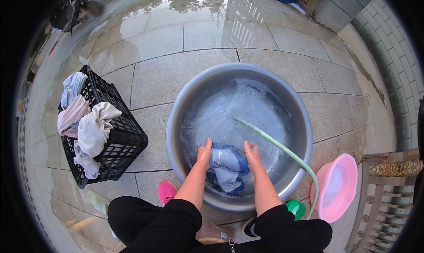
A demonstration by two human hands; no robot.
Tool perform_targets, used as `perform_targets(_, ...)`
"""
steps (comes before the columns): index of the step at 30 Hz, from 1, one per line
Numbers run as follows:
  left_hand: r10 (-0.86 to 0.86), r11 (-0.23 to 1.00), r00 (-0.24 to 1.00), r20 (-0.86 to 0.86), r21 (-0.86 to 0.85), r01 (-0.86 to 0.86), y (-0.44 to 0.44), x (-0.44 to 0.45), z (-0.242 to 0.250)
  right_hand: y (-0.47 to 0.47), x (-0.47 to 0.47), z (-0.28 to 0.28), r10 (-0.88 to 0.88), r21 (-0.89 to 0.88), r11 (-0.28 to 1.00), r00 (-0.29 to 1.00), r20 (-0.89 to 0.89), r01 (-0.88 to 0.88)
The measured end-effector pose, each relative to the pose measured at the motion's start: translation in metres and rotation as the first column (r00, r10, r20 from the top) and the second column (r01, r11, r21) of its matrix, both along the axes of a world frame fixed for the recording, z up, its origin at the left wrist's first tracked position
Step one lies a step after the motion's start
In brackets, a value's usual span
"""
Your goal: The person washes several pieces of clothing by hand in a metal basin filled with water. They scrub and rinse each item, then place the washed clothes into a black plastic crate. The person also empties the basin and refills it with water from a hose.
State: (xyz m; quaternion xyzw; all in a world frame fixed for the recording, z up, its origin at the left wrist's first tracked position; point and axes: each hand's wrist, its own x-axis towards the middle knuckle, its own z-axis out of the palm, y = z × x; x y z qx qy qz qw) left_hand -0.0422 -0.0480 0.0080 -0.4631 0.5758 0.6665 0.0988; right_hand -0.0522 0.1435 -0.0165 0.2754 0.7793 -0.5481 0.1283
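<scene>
A wide metal basin (pixel 239 206) of slightly cloudy, rippling water stands in front of me. In its near part lies a soaked blue garment (pixel 225 168), its paler side folded upward. My left hand (pixel 204 153) grips the cloth's left edge, thumb up. At the garment's right edge is my right hand (pixel 252 154), thumb up and fingers curled; whether cloth is inside them is hidden. A pale green hose (pixel 280 145) crosses the basin's right rim, its end over the water beyond my hands.
On the left stands a black plastic crate (pixel 127 147) with light-coloured clothes (pixel 96 127) draped over it. A pink basin (pixel 344 193) with suds leans at right, near a green object (pixel 295 209). Wet paving slabs surround everything; a motor scooter (pixel 74 13) is at far left.
</scene>
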Motion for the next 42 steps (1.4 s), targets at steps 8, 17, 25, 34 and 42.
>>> perform_targets(8,0.113,0.929,0.988,-0.102,0.365,-0.068,-0.014,0.009,-0.049,-0.121,0.031,0.127,0.455,0.283,0.873,0.872,-0.179,-0.397)
perform_targets(17,-0.176,0.984,0.938,-0.298,-0.035,0.174,0.021,-0.015,0.037,-0.083,0.003,0.098,0.197,0.085,0.98,0.895,-0.401,-0.178)
perform_targets(25,-0.465,0.485,0.868,0.171,-0.772,0.411,-0.021,-0.015,0.033,-0.032,0.02,0.066,0.538,0.556,0.675,0.839,0.079,-0.486)
perform_targets(34,-0.372,0.802,0.925,0.083,0.531,0.274,0.013,0.002,0.073,-0.057,0.018,0.036,0.081,0.212,0.977,0.918,-0.388,0.004)
perform_targets(42,0.152,0.679,0.988,-0.015,0.729,-0.093,0.015,0.002,0.029,-0.107,0.032,0.117,0.189,0.389,0.92,0.928,-0.323,-0.052)
